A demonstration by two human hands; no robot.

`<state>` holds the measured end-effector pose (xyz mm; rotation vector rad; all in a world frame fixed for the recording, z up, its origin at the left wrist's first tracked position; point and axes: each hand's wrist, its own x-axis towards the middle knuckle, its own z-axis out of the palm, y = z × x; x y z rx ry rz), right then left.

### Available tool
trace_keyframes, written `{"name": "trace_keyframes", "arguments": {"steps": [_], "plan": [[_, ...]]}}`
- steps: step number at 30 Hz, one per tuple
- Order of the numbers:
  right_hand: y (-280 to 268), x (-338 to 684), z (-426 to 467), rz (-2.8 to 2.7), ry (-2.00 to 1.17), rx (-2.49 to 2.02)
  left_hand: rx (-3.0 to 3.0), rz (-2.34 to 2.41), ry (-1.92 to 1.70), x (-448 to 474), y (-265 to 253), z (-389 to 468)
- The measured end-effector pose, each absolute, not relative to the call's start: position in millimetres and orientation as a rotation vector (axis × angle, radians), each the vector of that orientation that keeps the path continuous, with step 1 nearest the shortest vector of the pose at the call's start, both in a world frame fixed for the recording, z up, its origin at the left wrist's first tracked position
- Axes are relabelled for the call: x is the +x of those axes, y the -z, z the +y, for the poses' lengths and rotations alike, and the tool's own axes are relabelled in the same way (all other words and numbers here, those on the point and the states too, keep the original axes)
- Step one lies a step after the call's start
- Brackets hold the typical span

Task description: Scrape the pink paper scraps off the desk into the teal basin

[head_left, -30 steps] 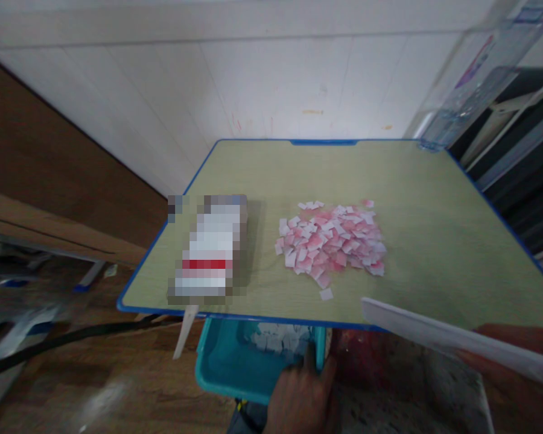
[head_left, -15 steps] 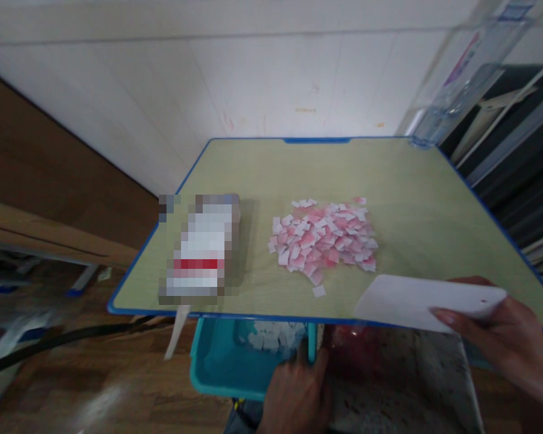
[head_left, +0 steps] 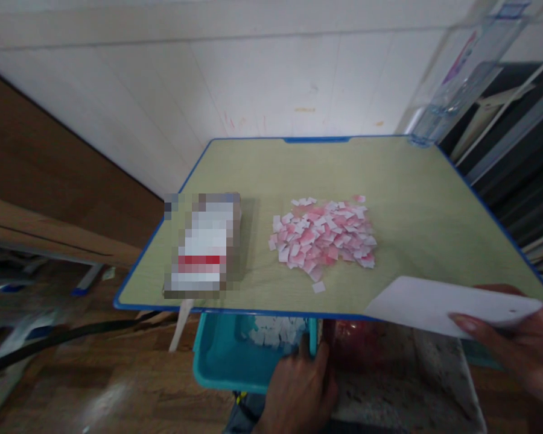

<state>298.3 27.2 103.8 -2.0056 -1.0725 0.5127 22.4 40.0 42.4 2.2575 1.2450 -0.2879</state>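
My right hand (head_left: 525, 346) is closed on a flat white scraper (head_left: 434, 304), thumb on its face. The scraper has a slanted far end and a small hole close to the hand, and it lies over the table's front edge. My left hand (head_left: 301, 383) grips the right rim of a teal basin (head_left: 235, 374) below that edge; its fingers are partly hidden. White scraps (head_left: 276, 331) lie in the basin. On the table (head_left: 402, 199), a pile of small pink and white paper pieces (head_left: 323, 238) is spread near the middle, with one piece apart at the front.
A blurred-out white object with a red band (head_left: 203, 241) lies at the table's left. A clear plastic bottle (head_left: 447, 114) stands at the back right corner. Behind the table is a white wall (head_left: 271, 84). A red item (head_left: 355, 343) is under the front edge.
My right hand and the scraper have moved to the right, away from the paper pile. My left hand stays on the basin's rim, and the pile looks the same.
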Motion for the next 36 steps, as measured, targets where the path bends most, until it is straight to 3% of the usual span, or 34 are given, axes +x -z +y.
{"name": "trace_keyframes", "arguments": {"steps": [10, 17, 36], "plan": [[-106.9, 288.5, 20.9, -0.931, -0.376, -2.074, 2.291, 1.194, 0.223, 15.2, -50.4, 40.8], [-94.9, 276.6, 28.9, -0.861, -0.384, -1.866, 2.376, 1.108, 0.285, 11.8, -44.4, 46.6], [-107.9, 212.8, 55.1, -1.436, -0.366, -1.891, 2.426, 0.981, 0.192, 6.4, -50.0, 43.9]]}}
